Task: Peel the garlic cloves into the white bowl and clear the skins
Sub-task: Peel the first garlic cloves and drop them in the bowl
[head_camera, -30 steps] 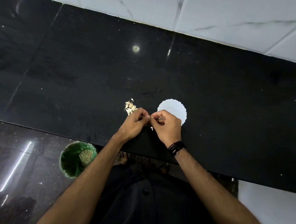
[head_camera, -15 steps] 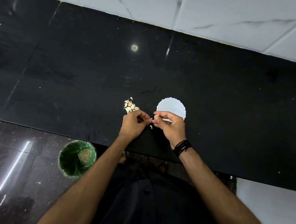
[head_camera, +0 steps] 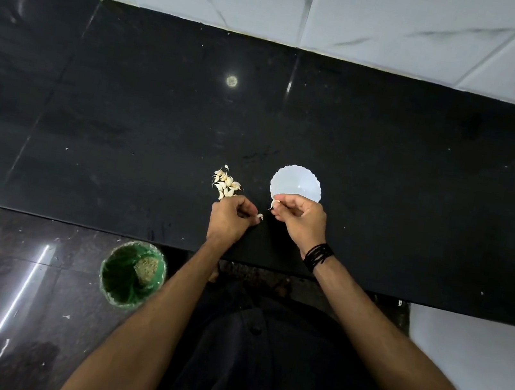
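Observation:
A small pile of unpeeled garlic cloves [head_camera: 225, 183] lies on the black counter [head_camera: 125, 126]. To its right stands the white scalloped bowl [head_camera: 295, 184]. My right hand [head_camera: 300, 222] pinches a garlic clove [head_camera: 274, 205] at the bowl's near rim. My left hand [head_camera: 232, 219], fingers curled, sits just below the pile. A small piece of garlic skin [head_camera: 259, 217] shows at its fingertips; whether the fingers hold it or it lies on the counter I cannot tell.
A green bin [head_camera: 132, 274] stands on the dark floor below the counter's front edge, left of my body. A white marble-tiled wall [head_camera: 313, 4] runs behind the counter. A white surface [head_camera: 474, 370] is at lower right.
My hands, joined over one clove a second ago, have pulled apart. The right hand carried the clove to the bowl's near rim; the left drew back with a bit of skin at its fingertips.

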Demonstrator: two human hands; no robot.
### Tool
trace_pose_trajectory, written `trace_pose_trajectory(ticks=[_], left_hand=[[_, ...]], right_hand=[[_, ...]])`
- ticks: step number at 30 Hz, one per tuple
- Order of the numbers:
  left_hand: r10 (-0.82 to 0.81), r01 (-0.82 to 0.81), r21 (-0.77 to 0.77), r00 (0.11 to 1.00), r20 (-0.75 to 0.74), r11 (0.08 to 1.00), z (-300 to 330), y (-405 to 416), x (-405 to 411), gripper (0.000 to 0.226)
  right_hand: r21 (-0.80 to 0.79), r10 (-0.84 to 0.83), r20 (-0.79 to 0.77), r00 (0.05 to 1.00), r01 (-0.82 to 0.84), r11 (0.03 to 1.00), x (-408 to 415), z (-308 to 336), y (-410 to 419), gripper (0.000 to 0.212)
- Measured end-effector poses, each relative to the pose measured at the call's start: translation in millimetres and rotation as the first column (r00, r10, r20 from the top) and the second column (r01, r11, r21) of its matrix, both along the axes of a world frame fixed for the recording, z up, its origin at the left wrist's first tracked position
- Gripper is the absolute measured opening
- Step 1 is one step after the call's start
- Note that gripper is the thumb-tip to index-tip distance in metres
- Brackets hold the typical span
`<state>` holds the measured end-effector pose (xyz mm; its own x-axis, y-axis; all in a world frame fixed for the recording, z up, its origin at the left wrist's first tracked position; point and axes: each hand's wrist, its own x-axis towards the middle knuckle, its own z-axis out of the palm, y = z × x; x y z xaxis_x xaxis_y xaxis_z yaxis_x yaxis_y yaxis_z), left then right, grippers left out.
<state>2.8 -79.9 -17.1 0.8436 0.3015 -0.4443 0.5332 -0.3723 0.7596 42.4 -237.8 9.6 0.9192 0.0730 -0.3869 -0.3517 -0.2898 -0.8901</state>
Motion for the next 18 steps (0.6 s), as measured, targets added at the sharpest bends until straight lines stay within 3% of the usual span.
trace_pose_trajectory(ticks=[7, 13, 18], left_hand=[[0.055, -0.050, -0.055, 0.994, 0.096, 0.997, 2, -2, -1, 0.006], [0.135, -0.081, -0.321, 0.980, 0.149, 0.944, 12, -6, 2, 0.005], [0.094, -0.062, -0.219, 0.985, 0.141, 0.974, 14, -6, 7, 0.006]], right_hand=[[-0.019, 0.013, -0.008, 1.000, -0.013, 1.000, -2, -3, -3, 0.016], [-0.015, 0.055, 0.018, 0.998, -0.055, 0.998, -3, -2, 0, 0.015], [-0.015, 0.065, 0.017, 0.998, -0.065, 0.998, -1, -5, 0, 0.012]])
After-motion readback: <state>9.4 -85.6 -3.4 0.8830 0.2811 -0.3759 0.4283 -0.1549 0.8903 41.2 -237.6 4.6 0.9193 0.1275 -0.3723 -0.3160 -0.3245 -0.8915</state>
